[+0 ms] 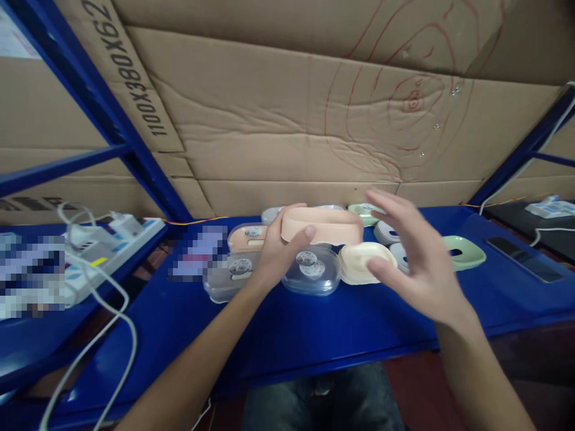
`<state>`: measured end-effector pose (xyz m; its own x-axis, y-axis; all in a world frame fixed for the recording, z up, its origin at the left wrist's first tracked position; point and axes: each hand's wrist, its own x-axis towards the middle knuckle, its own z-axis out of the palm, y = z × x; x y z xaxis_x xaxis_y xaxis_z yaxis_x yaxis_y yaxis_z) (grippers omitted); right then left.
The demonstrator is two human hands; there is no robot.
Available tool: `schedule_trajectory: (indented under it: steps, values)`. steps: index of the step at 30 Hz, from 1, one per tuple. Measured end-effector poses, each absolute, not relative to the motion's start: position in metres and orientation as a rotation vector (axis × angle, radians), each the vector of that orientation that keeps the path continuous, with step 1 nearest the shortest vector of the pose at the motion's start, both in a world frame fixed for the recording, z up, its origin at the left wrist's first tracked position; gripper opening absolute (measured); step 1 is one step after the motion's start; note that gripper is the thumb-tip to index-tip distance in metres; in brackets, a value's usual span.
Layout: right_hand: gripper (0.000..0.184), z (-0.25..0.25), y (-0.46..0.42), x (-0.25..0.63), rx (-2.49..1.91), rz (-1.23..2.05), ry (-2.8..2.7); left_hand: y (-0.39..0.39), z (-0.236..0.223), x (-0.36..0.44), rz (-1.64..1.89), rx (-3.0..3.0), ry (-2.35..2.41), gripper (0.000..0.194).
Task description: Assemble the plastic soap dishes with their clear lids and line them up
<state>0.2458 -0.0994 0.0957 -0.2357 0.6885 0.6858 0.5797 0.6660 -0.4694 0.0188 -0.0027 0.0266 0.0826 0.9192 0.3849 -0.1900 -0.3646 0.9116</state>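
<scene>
My left hand (281, 245) grips a peach-coloured plastic soap dish base (330, 226) by its left end, thumb on the near side, raised above the shelf. To its right, my right hand (415, 263) is open, its thumb and fingers spread apart, holding nothing. Below and between the hands sits a cream plastic piece (359, 263), perhaps stacked. Under the held base lie clear lids (312, 275) with round stickers. Left of my left hand are a peach dish with a clear lid (245, 238) and another clear-lidded dish (224, 281).
Behind my right hand are white oval pieces (385, 232) and a green dish (366, 211); another green dish (465, 252) lies right. A phone (525, 258) rests on the blue shelf (278, 335). At left is a white power strip (117, 257) with cables. Cardboard (269, 108) stands behind.
</scene>
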Motion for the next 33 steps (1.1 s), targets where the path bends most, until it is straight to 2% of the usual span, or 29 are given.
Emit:
schedule_trajectory:
  steps: [3, 7, 9, 15, 21, 27, 33]
  values:
    - [0.067, 0.093, -0.049, 0.237, -0.977, 0.264, -2.0, -0.005, 0.025, 0.02, 1.403, 1.416, 0.703, 0.067]
    - [0.037, 0.077, -0.021, 0.228, -0.901, 0.483, -1.937, -0.004, 0.026, 0.019, 1.404, 1.429, 0.74, 0.076]
    - [0.032, 0.07, -0.02, 0.23, -0.875, 0.507, -1.893, -0.004, 0.027, 0.021, 1.383, 1.447, 0.738, 0.079]
    - [0.032, 0.069, -0.023, 0.237, -0.803, 0.583, -1.744, -0.006, 0.027, 0.034, 1.243, 1.477, 0.56, 0.063]
    - [0.034, 0.067, -0.019, 0.245, -0.827, 0.505, -1.776, -0.011, 0.039, 0.026, 1.366, 1.432, 0.56, 0.08]
    - [0.035, 0.066, -0.021, 0.246, -0.839, 0.462, -1.833, -0.014, 0.048, 0.022, 1.346, 1.451, 0.645, 0.066]
    - [0.037, 0.06, -0.017, 0.239, -0.823, 0.658, -1.661, -0.011, 0.048, 0.022, 1.37, 1.401, 0.628, 0.06]
